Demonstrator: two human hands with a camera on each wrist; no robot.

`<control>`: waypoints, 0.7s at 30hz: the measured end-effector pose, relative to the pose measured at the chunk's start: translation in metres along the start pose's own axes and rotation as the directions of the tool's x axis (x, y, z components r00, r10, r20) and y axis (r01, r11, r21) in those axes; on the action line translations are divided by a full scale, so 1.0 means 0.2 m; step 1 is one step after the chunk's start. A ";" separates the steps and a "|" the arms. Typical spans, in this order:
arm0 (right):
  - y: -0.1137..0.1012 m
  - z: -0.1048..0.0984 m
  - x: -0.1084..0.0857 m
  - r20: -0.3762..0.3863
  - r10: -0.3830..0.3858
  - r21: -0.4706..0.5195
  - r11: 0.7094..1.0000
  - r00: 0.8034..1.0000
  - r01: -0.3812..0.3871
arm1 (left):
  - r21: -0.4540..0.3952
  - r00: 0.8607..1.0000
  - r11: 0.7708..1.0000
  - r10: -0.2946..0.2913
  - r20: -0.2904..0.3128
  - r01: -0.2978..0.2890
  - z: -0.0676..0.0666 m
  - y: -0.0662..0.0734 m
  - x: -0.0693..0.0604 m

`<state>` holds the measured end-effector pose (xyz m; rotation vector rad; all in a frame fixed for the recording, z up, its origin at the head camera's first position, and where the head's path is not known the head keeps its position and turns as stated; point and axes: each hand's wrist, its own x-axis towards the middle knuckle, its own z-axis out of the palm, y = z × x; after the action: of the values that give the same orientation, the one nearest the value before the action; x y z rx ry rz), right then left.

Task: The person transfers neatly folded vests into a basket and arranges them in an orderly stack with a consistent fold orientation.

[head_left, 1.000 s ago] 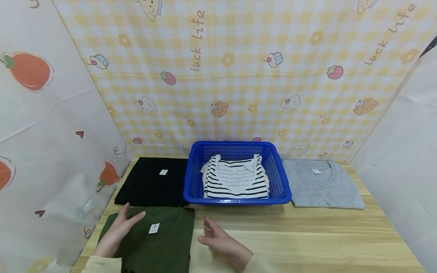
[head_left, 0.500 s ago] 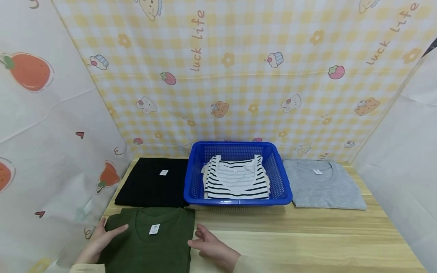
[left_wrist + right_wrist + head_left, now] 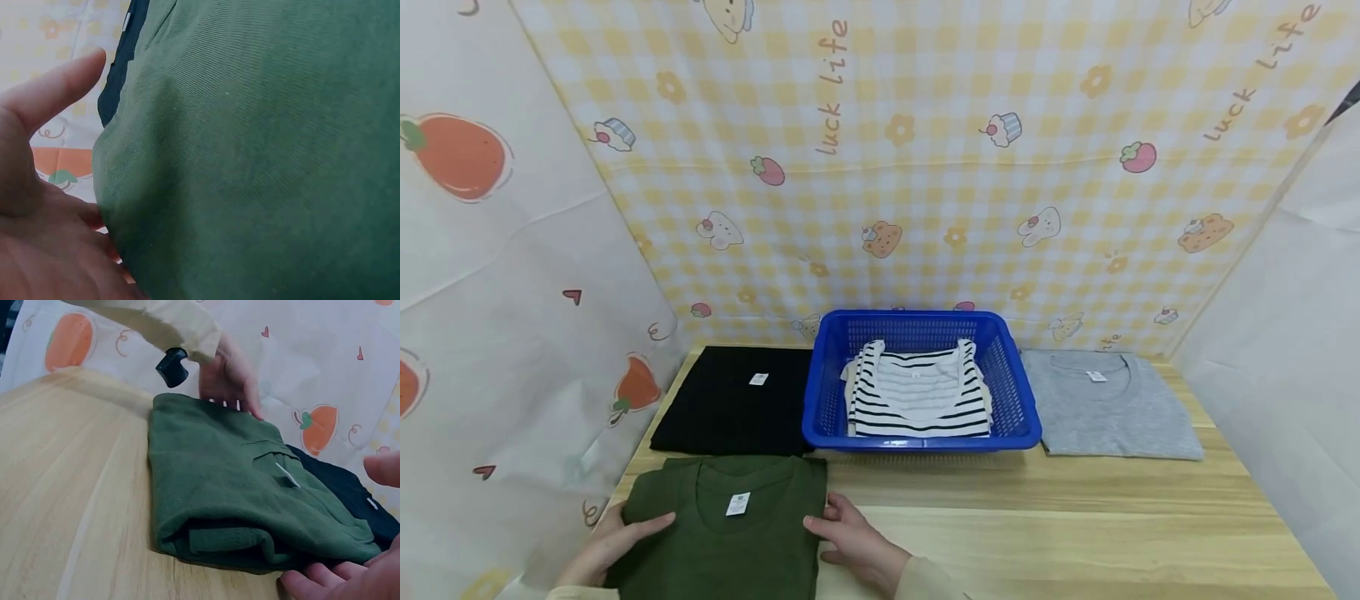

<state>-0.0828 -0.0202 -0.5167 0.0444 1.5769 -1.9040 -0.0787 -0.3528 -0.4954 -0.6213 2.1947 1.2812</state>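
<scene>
A folded dark green shirt (image 3: 741,554) with a white neck label lies at the table's front left. My left hand (image 3: 604,543) is at its left side, the thumb spread above the cloth; in the left wrist view that thumb stands clear of the green fabric (image 3: 250,162) and the fingers of the hand (image 3: 47,244) meet its edge. At the opposite side, my right hand (image 3: 861,542) has its thumb near the shirt's edge. The right wrist view shows this hand's fingertips (image 3: 306,584) low against the folded edge, thumb raised.
Behind the green shirt lies a folded black shirt (image 3: 730,404). A blue basket (image 3: 921,444) holds striped and pale folded clothes at the back middle. To its right is a folded grey shirt (image 3: 1112,417). Patterned cloth (image 3: 925,183) hangs behind the wooden table (image 3: 1075,533).
My left hand has moved left and down from above the green shirt to its left edge. My right hand has come left to the shirt's right edge.
</scene>
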 end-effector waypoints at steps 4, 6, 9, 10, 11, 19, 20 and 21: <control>0.01 0.01 0.01 -0.025 0.013 0.065 0.998 1.000 -0.011 | -0.031 0.998 0.999 0.027 0.062 -0.025 0.01 0.03 -0.02; 0.01 0.02 0.01 -0.030 0.017 0.083 0.996 0.999 -0.014 | -0.040 0.997 0.999 0.026 0.069 -0.023 0.01 0.03 -0.02; 0.00 0.03 0.02 -0.045 0.024 0.095 0.995 0.999 -0.020 | -0.032 0.998 0.999 0.027 0.061 -0.025 0.01 0.03 -0.01; 0.00 0.04 0.02 -0.053 0.025 0.096 0.995 0.998 -0.020 | -0.035 0.998 0.999 0.024 0.060 -0.022 0.00 0.02 -0.01; 0.00 0.04 0.02 -0.061 0.025 0.092 0.996 0.998 -0.019 | -0.037 0.998 0.999 0.022 0.060 -0.020 0.00 0.02 -0.01; 0.02 0.07 0.06 -0.106 0.034 0.099 0.995 0.994 -0.024 | 0.005 0.998 1.000 0.009 0.058 -0.009 0.00 0.01 0.00; 0.02 0.07 0.07 -0.110 0.036 0.099 0.995 0.993 -0.025 | 0.010 0.999 1.000 0.003 0.053 -0.004 0.00 0.01 0.00; 0.02 0.08 0.07 -0.115 0.036 0.095 0.995 0.993 -0.025 | 0.015 0.999 1.000 0.003 0.052 -0.004 0.00 0.01 0.00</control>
<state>-0.0862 -0.0408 -0.5223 0.2220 1.5525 -1.9808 -0.0804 -0.3521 -0.4941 -0.5725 2.1623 1.2676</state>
